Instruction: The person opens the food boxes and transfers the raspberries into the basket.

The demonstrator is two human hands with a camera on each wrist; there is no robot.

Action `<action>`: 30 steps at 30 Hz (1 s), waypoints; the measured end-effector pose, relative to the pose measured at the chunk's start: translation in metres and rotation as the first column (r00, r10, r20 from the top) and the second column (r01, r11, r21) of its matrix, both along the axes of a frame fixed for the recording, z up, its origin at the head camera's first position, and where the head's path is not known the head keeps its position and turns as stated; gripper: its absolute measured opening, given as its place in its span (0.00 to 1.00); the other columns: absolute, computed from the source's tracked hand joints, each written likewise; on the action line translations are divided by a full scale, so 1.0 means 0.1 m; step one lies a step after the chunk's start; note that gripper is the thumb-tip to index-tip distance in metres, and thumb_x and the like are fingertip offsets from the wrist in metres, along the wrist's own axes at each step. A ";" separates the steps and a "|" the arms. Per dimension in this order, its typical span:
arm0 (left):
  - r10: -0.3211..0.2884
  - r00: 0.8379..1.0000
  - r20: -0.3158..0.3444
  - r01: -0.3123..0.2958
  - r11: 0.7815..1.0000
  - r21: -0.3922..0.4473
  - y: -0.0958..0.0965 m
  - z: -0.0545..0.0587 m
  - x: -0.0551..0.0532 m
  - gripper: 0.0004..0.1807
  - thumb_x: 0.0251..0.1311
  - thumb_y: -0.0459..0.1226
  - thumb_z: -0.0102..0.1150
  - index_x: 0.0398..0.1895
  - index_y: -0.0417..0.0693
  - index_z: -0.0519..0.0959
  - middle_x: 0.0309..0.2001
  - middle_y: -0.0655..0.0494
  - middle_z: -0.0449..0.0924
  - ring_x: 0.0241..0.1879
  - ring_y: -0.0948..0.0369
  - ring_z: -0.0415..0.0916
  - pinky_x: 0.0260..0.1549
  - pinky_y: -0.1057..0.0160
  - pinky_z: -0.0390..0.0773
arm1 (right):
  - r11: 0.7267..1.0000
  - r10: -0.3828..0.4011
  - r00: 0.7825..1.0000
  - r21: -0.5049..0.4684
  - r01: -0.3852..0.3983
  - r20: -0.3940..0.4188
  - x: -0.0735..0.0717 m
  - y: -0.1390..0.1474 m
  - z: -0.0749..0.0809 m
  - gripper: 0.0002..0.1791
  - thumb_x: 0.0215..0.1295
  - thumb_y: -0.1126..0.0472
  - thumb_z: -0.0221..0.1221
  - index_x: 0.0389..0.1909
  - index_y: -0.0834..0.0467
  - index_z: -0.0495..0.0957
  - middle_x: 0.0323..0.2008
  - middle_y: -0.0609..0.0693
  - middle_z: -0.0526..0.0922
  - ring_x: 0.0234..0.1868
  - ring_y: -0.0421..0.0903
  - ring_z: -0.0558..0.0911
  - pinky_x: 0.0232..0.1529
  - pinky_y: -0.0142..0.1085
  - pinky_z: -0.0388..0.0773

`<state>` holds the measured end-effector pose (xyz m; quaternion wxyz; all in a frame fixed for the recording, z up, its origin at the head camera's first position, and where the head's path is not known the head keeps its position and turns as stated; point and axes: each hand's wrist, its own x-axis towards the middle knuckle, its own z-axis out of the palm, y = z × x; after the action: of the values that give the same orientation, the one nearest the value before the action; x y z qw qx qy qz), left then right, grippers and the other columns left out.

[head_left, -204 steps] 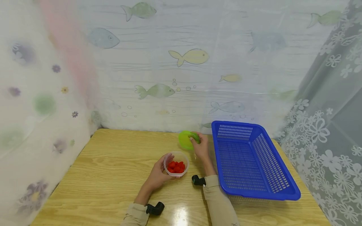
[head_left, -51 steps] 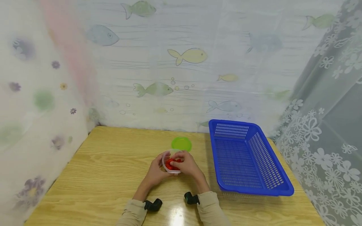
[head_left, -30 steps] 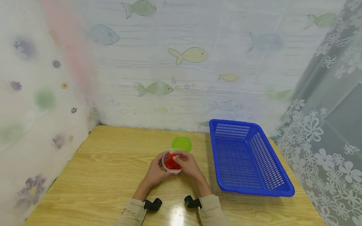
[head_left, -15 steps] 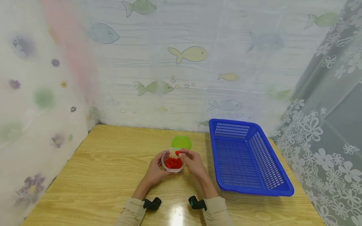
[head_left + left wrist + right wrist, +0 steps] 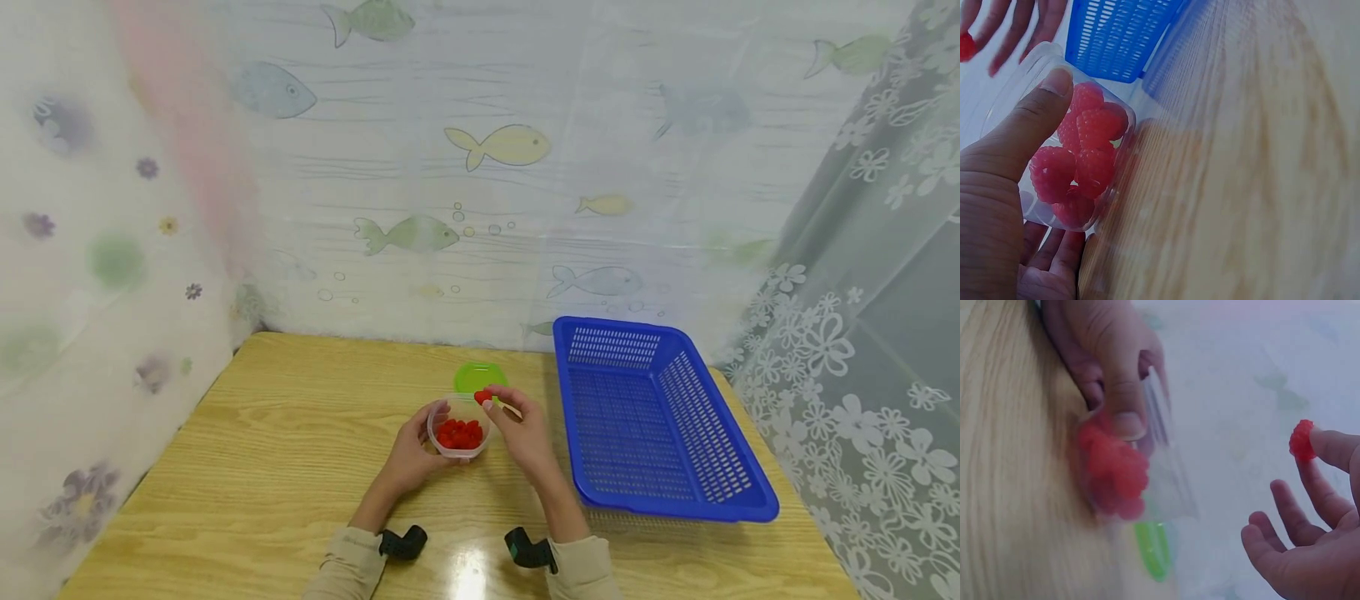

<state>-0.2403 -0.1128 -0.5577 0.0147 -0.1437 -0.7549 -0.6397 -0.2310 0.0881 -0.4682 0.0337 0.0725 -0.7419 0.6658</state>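
My left hand (image 5: 411, 454) grips a clear plastic tub (image 5: 460, 456) from its left side, thumb over the near wall and fingers round the far side. Several raspberries (image 5: 1088, 137) lie heaped in the bottom of the tub. Between thumb and index finger, my right hand (image 5: 528, 433) pinches a single raspberry (image 5: 1302, 440), held above the tub's right rim; its other fingers are spread. Behind the tub a green lid (image 5: 480, 377) lies flat on the table, partly covered in the head view by the right hand and the tub.
A large blue plastic basket (image 5: 573, 417) stands on the right part of the wooden table (image 5: 300, 467), with nothing visible in it. A fish-patterned curtain (image 5: 405, 292) hangs behind the table's far edge. Black wrist cameras sit on both forearms.
The green lid went from my right hand to the table behind the tub. My right hand then reached into the tub and lifted out one raspberry, up and to the right. The left hand keeps its grip.
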 end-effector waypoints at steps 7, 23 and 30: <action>-0.005 1.000 -0.017 0.005 1.000 -0.007 -0.01 0.02 0.01 0.51 0.46 0.32 0.82 0.75 0.41 0.65 0.71 0.42 0.70 0.70 0.45 0.68 0.72 0.45 0.65 | 0.997 0.042 0.994 -0.056 -0.048 -0.098 0.03 0.01 0.23 0.14 0.71 0.68 0.61 0.55 0.68 0.80 0.52 0.65 0.83 0.54 0.63 0.83 0.55 0.31 0.82; 0.000 0.999 -0.041 -0.002 0.999 -0.033 0.00 -0.01 0.00 0.50 0.46 0.31 0.81 0.75 0.41 0.65 0.70 0.41 0.71 0.70 0.43 0.68 0.70 0.44 0.65 | 0.998 -0.033 0.987 -0.053 0.026 -0.156 0.08 0.26 0.55 0.14 0.69 0.70 0.62 0.53 0.65 0.83 0.48 0.61 0.85 0.47 0.42 0.82 0.48 0.27 0.82; -0.003 1.000 -0.010 0.003 1.000 -0.017 0.00 -0.01 -0.01 0.52 0.44 0.31 0.82 0.75 0.44 0.65 0.71 0.44 0.70 0.71 0.46 0.67 0.72 0.47 0.64 | 0.999 -0.024 0.986 -0.042 0.018 -0.164 0.05 0.45 0.63 0.14 0.70 0.70 0.61 0.55 0.66 0.81 0.49 0.60 0.85 0.49 0.46 0.83 0.51 0.29 0.82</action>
<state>-0.2413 -0.1127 -0.5585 0.0165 -0.1482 -0.7602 -0.6324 -0.2264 0.1332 -0.4052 0.1034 0.1188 -0.7237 0.6720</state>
